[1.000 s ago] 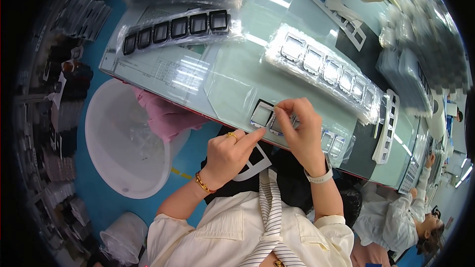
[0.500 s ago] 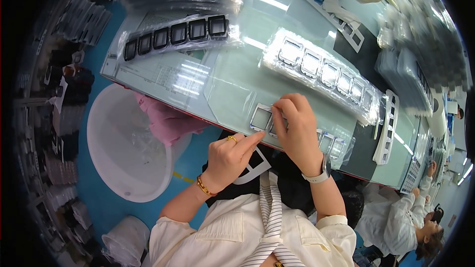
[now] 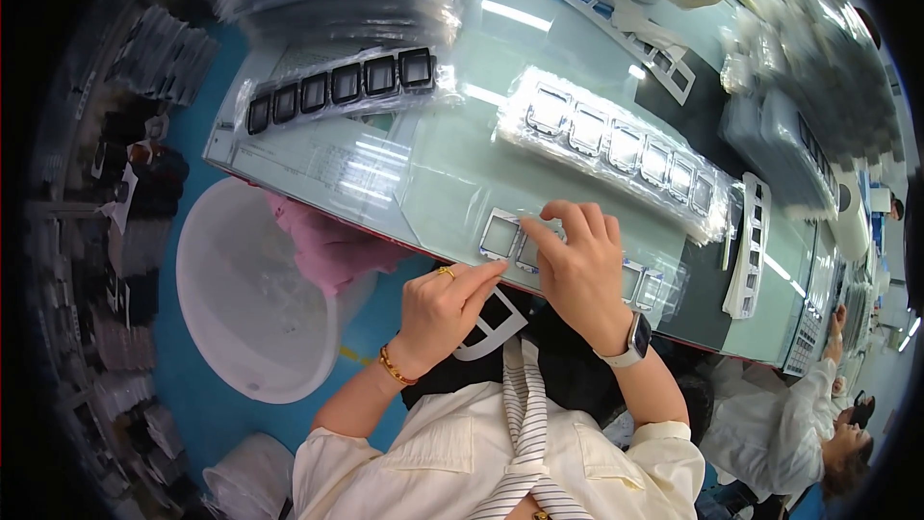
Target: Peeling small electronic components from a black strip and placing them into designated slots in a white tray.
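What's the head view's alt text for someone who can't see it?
A person's left hand and right hand work at a strip of rectangular frames near the edge of a table. Beyond lie a row of black frames and a shiny plastic-covered row.

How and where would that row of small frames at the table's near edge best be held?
Probably by the row's right end, coming from the right: the row lies flat and that end shows uncovered, while the right hand covers the middle and the left hand is at the left end.
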A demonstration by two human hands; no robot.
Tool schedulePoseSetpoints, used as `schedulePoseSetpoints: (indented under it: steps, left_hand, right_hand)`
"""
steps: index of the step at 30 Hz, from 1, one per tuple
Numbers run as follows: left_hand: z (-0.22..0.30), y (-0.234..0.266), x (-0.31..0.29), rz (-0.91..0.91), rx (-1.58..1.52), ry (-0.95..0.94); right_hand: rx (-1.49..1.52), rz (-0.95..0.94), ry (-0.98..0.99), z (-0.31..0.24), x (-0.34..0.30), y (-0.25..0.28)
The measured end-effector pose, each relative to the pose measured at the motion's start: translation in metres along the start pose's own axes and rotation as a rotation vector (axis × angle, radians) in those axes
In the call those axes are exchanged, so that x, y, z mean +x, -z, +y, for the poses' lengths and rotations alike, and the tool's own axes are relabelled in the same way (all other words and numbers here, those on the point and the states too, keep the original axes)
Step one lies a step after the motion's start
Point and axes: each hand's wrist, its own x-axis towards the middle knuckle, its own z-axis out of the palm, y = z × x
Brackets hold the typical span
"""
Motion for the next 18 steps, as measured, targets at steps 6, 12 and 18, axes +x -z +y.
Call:
schedulePoseSetpoints:
  steps: [6, 12, 18]
  left_hand:
    - [0.039, 0.026, -0.002, 0.103, -0.336, -0.214]
    - [0.052, 0.031, 0.009, 0.109, -0.226, -0.379]
    - [-0.104, 0.098, 0.012, 0.749, -0.016, 0.339]
  right_hand:
    - [1.046, -0.297, -0.153, 0.001, -0.015, 0.059]
    - [0.941, -0.628, -0.306, -0.008, -0.073, 0.11]
    - [0.184, -0.653, -0.709, 0.051, -0.195, 0.157]
